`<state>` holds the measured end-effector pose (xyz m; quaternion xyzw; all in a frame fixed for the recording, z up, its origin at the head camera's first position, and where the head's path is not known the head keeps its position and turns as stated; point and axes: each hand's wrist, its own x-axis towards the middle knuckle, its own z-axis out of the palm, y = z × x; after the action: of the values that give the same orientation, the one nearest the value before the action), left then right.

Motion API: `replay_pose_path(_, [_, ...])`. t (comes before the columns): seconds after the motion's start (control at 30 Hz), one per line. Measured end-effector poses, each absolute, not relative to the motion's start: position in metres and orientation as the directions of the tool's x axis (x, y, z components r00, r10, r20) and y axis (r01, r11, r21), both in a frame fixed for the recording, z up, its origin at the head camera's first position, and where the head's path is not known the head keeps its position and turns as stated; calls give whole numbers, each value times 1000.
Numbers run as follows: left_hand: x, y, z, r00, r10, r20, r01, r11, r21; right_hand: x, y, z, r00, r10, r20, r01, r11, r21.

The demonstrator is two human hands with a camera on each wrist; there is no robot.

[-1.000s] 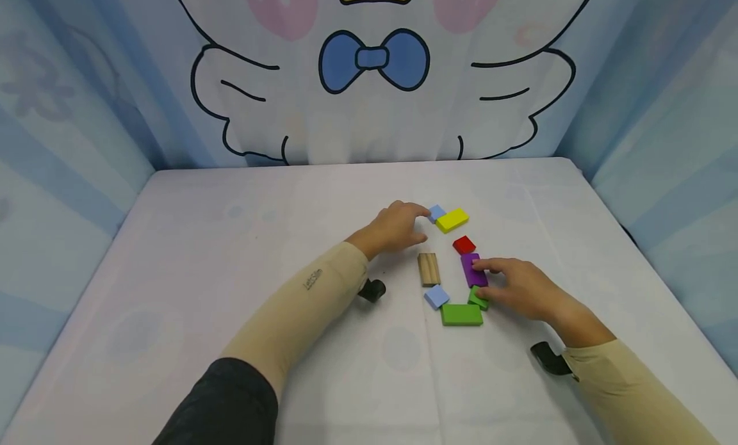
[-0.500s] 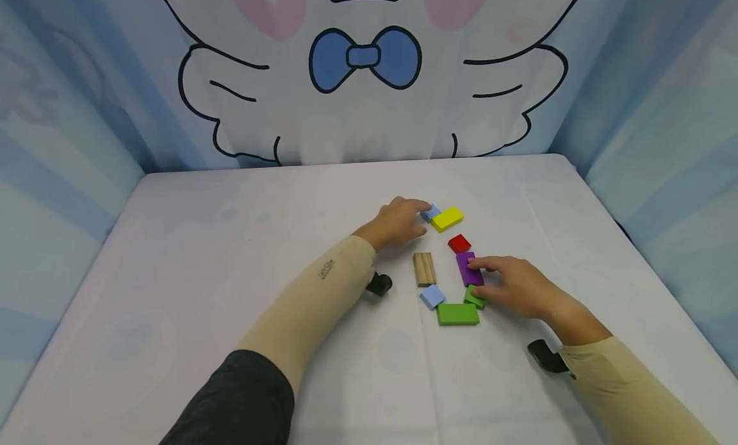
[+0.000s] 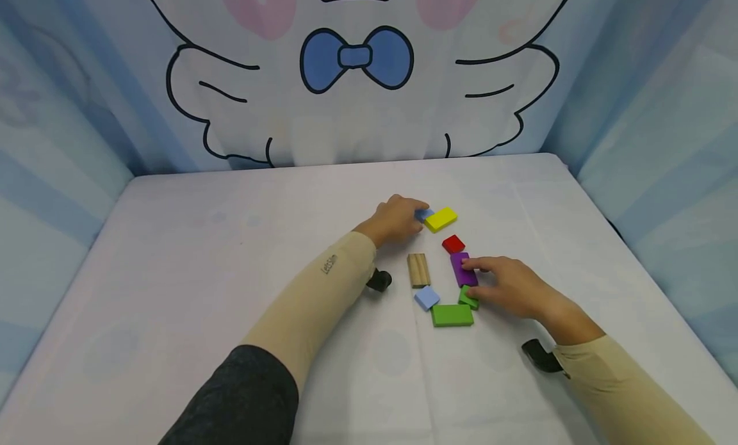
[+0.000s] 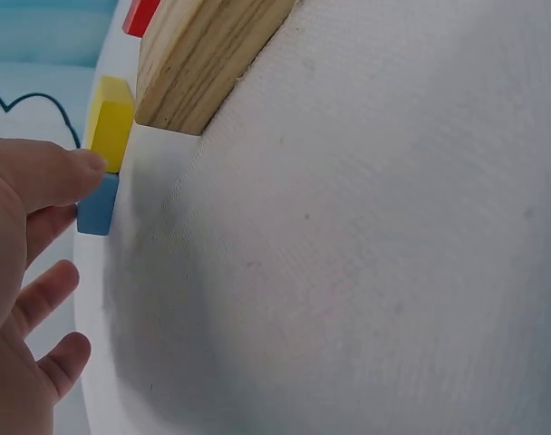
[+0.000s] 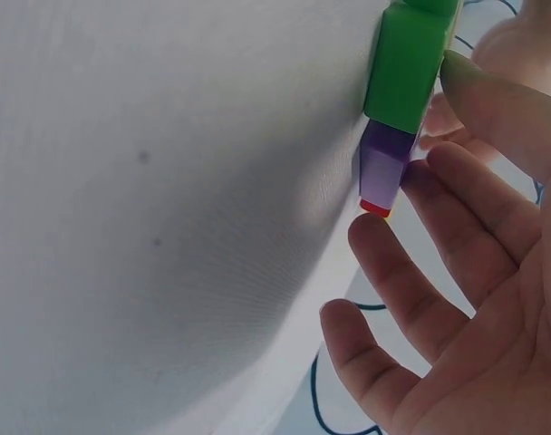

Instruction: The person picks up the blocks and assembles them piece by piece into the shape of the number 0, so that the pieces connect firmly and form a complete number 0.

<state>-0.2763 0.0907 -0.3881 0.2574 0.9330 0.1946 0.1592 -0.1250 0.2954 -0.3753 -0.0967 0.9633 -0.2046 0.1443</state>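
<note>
My left hand (image 3: 394, 218) reaches to the far end of the block layout. Its thumb and index finger pinch the light blue block (image 4: 96, 207), which touches a yellow block (image 3: 441, 219). The other fingers spread loosely in the left wrist view. My right hand (image 3: 516, 286) rests at the layout's right side with fairly straight fingers. Its index finger touches the purple block (image 3: 463, 270) and its thumb touches the small green block (image 3: 468, 298). A red block (image 3: 453, 244) sits against the purple block's far end.
A long green block (image 3: 452, 315), a second light blue block (image 3: 427, 298) and a striped wooden block (image 3: 418, 270) form the near and left part of the layout. The white-covered table (image 3: 230, 266) ends at a printed curtain (image 3: 357, 118).
The view has shifted, so the blocks appear farther left. My left hand has closed in on the far light blue block, its fingers now covering more of it. The right hand stays at its blocks.
</note>
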Motion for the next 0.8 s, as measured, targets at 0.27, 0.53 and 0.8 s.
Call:
replay_pose_path(0.27, [-279,90,-386,-824,532,-195,420,805,420,-126,296,-376,-939,-248,-238,-130,898,-421])
replay_pose_path(0.53, [-280,94,-386,-822,536,-193,426,803,416,-126,297,-376,-939,-253,-231,-136,894,-427])
replay_pose_path(0.8, [-280,96,-393,-831,518,-205,399,810,430,-126,298,-377,-941,-246,-234,-128,895,-428])
